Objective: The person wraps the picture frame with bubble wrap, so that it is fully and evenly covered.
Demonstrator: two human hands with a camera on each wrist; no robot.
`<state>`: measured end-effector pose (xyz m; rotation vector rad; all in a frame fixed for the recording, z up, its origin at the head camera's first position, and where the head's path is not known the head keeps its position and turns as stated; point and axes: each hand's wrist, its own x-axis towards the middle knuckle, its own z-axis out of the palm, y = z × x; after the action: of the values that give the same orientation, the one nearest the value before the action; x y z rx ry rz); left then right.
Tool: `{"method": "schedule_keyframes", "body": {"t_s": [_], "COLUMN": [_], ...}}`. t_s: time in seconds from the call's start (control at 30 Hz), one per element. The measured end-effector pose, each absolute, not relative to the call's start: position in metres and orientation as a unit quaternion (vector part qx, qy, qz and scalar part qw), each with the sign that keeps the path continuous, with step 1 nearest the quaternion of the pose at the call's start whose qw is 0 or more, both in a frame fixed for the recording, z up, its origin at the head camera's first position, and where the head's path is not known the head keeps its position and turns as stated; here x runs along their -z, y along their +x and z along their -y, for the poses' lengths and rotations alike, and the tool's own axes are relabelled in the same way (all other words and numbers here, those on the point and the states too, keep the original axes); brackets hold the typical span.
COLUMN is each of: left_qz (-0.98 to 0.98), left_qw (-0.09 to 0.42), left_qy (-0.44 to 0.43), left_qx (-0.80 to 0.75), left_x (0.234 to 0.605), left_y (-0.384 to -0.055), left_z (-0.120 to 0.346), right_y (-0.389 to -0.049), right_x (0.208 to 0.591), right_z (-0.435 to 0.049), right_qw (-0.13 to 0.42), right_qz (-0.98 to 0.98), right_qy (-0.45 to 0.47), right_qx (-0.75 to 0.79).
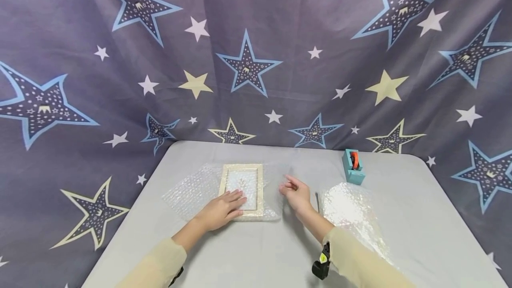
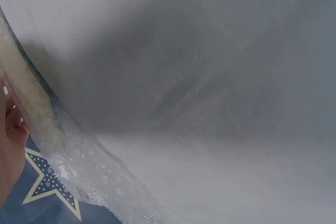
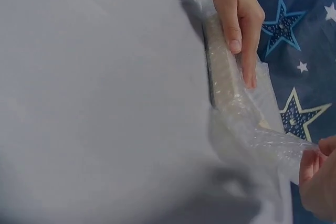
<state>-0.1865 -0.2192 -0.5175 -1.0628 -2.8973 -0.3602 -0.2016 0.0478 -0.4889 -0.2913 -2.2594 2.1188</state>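
A pale wooden picture frame [image 1: 259, 190] lies on a sheet of bubble wrap [image 1: 191, 194], which spreads out to its left and right. My left hand [image 1: 221, 210] rests with straight fingers on the frame's lower left part. To the right of the frame, my right hand [image 1: 297, 195] pinches the edge of the wrap between thumb and fingers. The right wrist view shows that bubble wrap [image 3: 278, 146] lifted and pulled taut toward my right hand [image 3: 319, 182]. Only part of my left hand [image 2: 11, 153] appears in the left wrist view.
A teal tape dispenser [image 1: 354, 170] with an orange-red roll stands at the back right of the table [image 1: 256, 257]. More bubble wrap [image 1: 350, 210] lies right of my right hand, with a thin dark object [image 1: 318, 201] at its left edge. A star-patterned cloth [image 1: 280, 21] hangs behind.
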Motion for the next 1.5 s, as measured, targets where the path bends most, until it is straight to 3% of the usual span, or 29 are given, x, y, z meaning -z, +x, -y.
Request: {"method": "schedule_keyframes", "body": {"t_s": [0.43,0.93,1.1,1.23,1.33,1.5], "left_qz": [0.931,0.933,0.929,0.934,0.952,0.970], "left_qw": [0.023,0.028,0.099,0.169,0.151,0.043], "left_qy": [-0.350,-0.346,-0.345,-0.298,-0.248,-0.238], "left_qx": [0.103,0.091,0.090,0.100,0.098,0.039], "left_x": [0.517,0.511,0.511,0.505,0.496,0.485], "left_y": [-0.187,-0.186,-0.185,-0.192,-0.201,-0.216], "left_z": [0.216,0.211,0.214,0.213,0.211,0.205], "right_y": [-0.210,-0.216,-0.218,-0.215,-0.211,-0.205], "right_x": [0.481,0.488,0.485,0.488,0.488,0.490], "right_z": [0.010,0.033,0.037,0.041,0.044,0.048], "right_qw": [0.093,-0.003,-0.057,-0.056,-0.034,0.008], "right_qz": [0.851,0.917,0.927,0.940,0.949,0.956], "right_qy": [0.139,0.215,0.242,0.274,0.280,0.279], "right_qx": [-0.497,-0.337,-0.280,-0.194,-0.143,-0.091]}}
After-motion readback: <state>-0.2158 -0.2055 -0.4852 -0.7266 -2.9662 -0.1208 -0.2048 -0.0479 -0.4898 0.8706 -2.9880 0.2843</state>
